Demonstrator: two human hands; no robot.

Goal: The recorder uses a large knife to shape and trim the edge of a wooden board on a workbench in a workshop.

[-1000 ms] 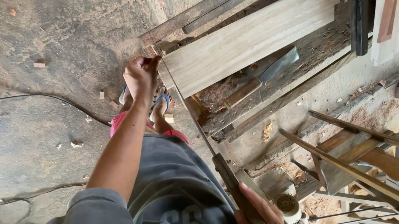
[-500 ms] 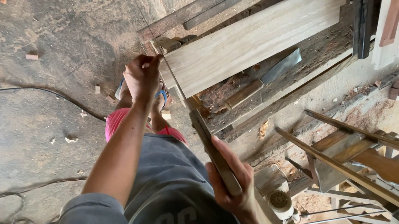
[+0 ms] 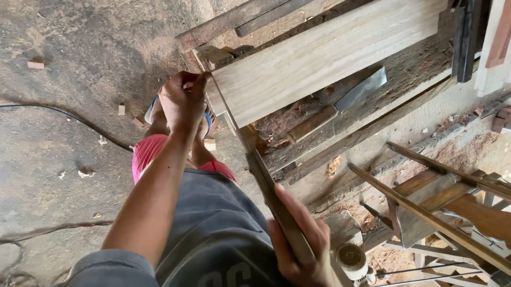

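Note:
A pale wooden plank (image 3: 334, 48) lies across a rough wooden bench (image 3: 391, 93). My left hand (image 3: 183, 100) is closed at the plank's near left corner. It pinches the thin far end of a long narrow wooden strip (image 3: 267, 187), which runs along the plank's end towards me. My right hand (image 3: 306, 247) grips the thicker, darker near part of that strip, close to my body. I cannot tell what kind of tool the strip is.
A blade with a wooden handle (image 3: 328, 109) lies on the bench below the plank. Black cables (image 3: 40, 107) cross the dirt floor on the left, among wood scraps. Slanted wooden frames (image 3: 442, 205) and a small round can (image 3: 350, 258) stand at the lower right.
My right hand has come up from the bottom edge along the strip and now grips it higher. My left hand stays at the plank's corner.

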